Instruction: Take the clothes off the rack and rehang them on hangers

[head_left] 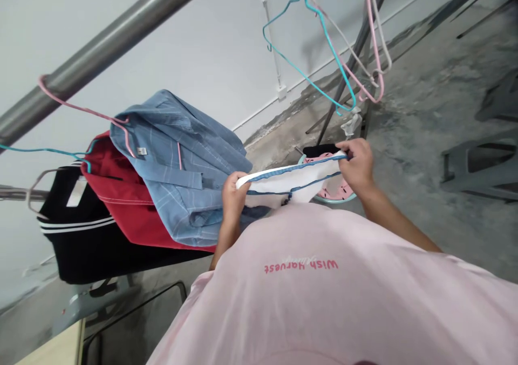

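A white garment with blue trim (311, 179) is stretched between my two hands in front of my pink shirt; its lower part is hidden behind the shirt. My left hand (234, 198) is closed round its left end. At the right end, my right hand (356, 163) pinches the edge near the blue trim. Close to my left hand hangs a light blue checked shirt (174, 165) on a pink hanger (81, 106). Below my right hand, a round stool with a pink watermelon-pattern top (334, 192) shows in part, with something black (321, 150) on it.
A grey metal rail (105, 39) slants across the upper left. Red (129, 208) and black (81, 252) garments hang beyond the blue shirt. Blue (329, 36) and pink hangers (378, 47) dangle at the upper right. Grey plastic stools (473, 165) stand on the concrete floor at right.
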Tool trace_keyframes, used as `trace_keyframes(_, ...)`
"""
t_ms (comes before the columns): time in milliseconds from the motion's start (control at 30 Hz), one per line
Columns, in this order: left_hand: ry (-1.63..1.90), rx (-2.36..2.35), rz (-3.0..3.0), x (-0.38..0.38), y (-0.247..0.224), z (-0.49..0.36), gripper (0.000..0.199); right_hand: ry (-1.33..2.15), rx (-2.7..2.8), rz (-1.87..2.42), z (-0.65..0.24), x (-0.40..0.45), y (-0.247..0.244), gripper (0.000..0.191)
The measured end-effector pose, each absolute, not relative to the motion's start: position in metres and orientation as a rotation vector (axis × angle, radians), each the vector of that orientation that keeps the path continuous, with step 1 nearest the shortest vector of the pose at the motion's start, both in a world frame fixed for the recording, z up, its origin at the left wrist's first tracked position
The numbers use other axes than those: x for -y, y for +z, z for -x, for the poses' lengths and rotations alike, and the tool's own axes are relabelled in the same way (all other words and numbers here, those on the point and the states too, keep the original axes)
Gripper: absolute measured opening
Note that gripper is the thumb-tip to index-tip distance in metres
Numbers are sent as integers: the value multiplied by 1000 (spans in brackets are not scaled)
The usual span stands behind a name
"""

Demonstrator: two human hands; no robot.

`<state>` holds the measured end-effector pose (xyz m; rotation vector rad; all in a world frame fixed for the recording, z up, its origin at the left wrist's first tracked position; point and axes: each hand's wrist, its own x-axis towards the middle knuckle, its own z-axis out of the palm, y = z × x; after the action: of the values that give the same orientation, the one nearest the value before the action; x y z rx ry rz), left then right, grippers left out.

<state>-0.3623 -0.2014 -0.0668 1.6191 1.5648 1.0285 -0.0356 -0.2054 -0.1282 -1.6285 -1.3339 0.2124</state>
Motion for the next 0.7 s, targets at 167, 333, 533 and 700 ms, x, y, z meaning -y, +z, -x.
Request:
trace_keyframes(167,819,-1203,-1399,206,-64,363,21,466,1525,1453,28,212,-119,21)
trace_keyframes(333,755,-1138,-1010,213,-74,354,39,76,1243,1290,29,220,-69,22)
trace_keyframes(533,733,-1122,-1073,221,-76,353,43,-104,1514,1101,14,186,-15,62)
trace_keyframes(700,730,-1143,-1076,227,-77,357,49,209,1516,1165,22,116,-13,68)
